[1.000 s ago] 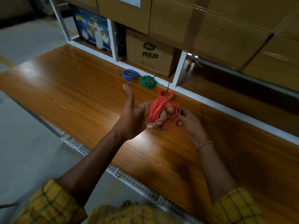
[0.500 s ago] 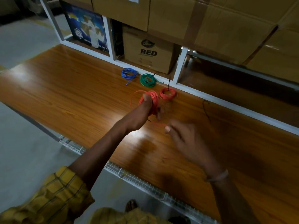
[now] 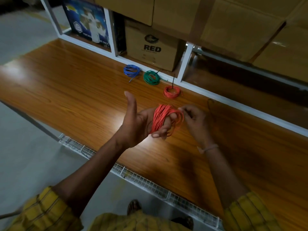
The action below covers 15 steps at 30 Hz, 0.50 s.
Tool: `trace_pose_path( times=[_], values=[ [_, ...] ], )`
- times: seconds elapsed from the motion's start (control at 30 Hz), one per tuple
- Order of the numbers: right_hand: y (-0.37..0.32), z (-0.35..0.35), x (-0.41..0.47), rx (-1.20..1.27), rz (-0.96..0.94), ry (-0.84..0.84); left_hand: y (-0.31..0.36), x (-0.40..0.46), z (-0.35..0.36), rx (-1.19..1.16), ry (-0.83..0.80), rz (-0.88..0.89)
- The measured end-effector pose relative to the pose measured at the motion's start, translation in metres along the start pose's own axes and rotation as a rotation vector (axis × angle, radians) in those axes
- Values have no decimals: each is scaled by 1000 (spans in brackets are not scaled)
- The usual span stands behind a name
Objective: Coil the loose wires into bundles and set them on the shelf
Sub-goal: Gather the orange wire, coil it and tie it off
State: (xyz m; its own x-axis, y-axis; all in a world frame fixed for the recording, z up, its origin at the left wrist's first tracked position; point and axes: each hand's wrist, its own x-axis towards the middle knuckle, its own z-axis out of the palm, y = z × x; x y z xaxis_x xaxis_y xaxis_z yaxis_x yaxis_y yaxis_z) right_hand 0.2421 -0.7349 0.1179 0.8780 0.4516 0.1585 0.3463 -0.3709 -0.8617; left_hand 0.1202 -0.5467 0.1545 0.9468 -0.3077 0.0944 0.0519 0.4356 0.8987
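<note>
An orange-red wire coil is wound around the fingers of my left hand, whose thumb points up. My right hand pinches the wire's end at the coil's right side. Three finished bundles lie on the wooden shelf board near the white frame: a blue bundle, a green bundle and a small red bundle. A thin dark wire lies on the board right of my right hand.
Behind the white frame stand a cardboard box marked RED and a blue printed carton. Large cardboard boxes fill the level above. A wire mesh edge runs along the board's front, with grey floor at left.
Half a second ago my left hand reached out toward the bundles and my right hand was free. Now both hands are together again, with my right hand pinching the wire at the coil.
</note>
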Motion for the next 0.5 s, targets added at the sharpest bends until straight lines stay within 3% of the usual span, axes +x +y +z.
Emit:
trace_pose_path(
  times=[0.13, 0.27, 0.4, 0.5],
  values=[
    [-2, 47, -43, -5, 31, -181, 8, 7, -4, -128, 166, 122],
    [-27, 56, -72, -236, -62, -331, 7, 16, -20, 77, 328, 86],
    [-56, 32, -62, -565, -240, -221, -7, 17, -23, 385, 367, -53],
    [-76, 8, -52, -629, -297, -97, -12, 19, -17, 511, 321, -144]
  ],
)
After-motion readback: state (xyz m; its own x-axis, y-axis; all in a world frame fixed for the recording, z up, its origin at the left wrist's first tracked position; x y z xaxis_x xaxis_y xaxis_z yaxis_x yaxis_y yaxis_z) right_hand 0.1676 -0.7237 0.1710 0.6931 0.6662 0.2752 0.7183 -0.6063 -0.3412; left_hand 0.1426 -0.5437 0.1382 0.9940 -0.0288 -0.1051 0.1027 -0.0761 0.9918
